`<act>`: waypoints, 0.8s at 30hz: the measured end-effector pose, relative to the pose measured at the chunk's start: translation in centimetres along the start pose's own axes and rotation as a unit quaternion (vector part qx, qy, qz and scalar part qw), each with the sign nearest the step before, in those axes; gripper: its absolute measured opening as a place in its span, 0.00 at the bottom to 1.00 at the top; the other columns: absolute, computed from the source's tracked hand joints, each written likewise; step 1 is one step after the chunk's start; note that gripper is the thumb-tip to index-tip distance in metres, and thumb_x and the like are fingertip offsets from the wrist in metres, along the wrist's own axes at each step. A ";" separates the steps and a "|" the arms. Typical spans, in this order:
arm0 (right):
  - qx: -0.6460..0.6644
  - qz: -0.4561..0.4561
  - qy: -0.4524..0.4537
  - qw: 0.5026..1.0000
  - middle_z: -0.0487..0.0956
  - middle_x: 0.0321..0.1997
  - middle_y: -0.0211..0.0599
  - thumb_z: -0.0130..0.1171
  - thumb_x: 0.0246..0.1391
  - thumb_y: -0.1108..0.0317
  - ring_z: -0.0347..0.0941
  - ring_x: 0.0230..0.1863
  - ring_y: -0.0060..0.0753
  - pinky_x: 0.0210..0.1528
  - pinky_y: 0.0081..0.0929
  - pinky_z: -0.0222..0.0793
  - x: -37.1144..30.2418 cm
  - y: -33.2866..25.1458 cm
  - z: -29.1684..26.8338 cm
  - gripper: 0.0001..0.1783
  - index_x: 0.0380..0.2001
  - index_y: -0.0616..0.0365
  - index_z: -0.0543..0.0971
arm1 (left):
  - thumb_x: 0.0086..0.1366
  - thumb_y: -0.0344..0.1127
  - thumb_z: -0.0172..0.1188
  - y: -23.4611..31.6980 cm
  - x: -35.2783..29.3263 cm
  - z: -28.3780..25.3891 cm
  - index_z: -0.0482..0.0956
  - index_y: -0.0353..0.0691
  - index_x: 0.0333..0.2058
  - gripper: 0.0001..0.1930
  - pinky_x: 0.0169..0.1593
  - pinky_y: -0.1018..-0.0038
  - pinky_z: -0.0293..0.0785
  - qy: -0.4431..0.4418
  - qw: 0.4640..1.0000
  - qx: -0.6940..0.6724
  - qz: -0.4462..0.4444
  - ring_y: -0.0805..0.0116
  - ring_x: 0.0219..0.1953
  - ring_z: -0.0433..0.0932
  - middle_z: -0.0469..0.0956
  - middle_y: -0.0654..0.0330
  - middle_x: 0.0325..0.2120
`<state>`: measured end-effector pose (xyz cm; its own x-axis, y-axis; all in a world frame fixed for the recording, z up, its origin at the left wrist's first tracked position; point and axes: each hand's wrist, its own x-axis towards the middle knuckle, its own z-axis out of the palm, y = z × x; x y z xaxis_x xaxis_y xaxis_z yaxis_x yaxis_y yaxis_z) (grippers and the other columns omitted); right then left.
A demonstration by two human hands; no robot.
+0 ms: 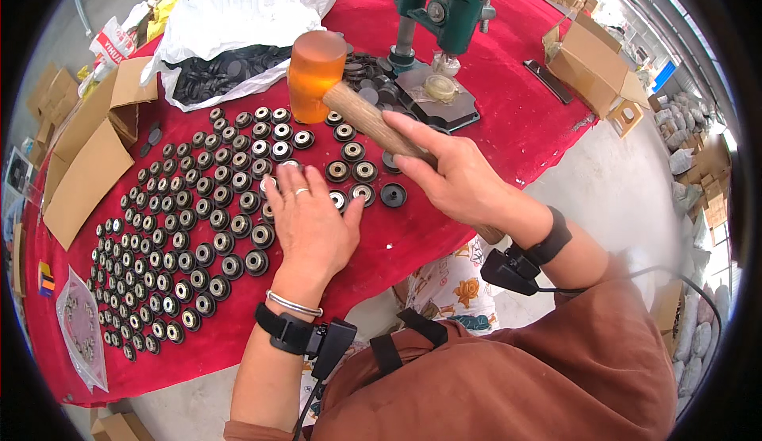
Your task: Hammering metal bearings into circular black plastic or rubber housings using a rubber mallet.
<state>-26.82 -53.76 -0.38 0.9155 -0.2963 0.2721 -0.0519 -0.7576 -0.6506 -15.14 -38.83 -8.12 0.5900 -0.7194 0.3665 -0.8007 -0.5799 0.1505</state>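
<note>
My right hand [468, 181] is closed round the wooden handle of a mallet [317, 80]. Its amber, see-through head is raised over the far part of the rows. Below it, my left hand [312, 227] lies palm down with the fingers stretched out, over and against some of the small round parts; its fingertips cover a few. These black wheels with metal bearings in their centres [256, 261] stand in close rows across the red cloth. One black cap [393, 195], with no metal ring showing, sits right of my left hand.
A white sack [254, 12] spills black discs [230, 76] at the back. Beside it stands a green press [460, 16] on a dark base plate. Cardboard boxes [587, 64] flank the table, and a clear plastic bag [79, 330] lies at the near left. A cable hangs by my right arm.
</note>
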 end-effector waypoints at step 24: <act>-0.094 -0.077 -0.010 0.993 0.75 0.29 0.52 0.54 0.54 0.73 0.74 0.30 0.48 0.34 0.37 0.69 2.0 -2.9 1.5 0.30 0.61 0.55 0.62 | 0.61 0.23 0.46 -3.5 -0.9 -0.2 0.75 0.31 0.43 0.13 0.52 0.67 0.70 0.247 0.893 -0.335 -0.173 0.55 0.48 0.75 0.76 0.46 0.43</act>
<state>-24.22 -51.28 0.98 0.9261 -0.1583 0.3425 0.0176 -0.8887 -0.4582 -12.87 -36.04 -8.78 0.8287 -0.1885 0.5270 -0.5596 -0.2568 0.7880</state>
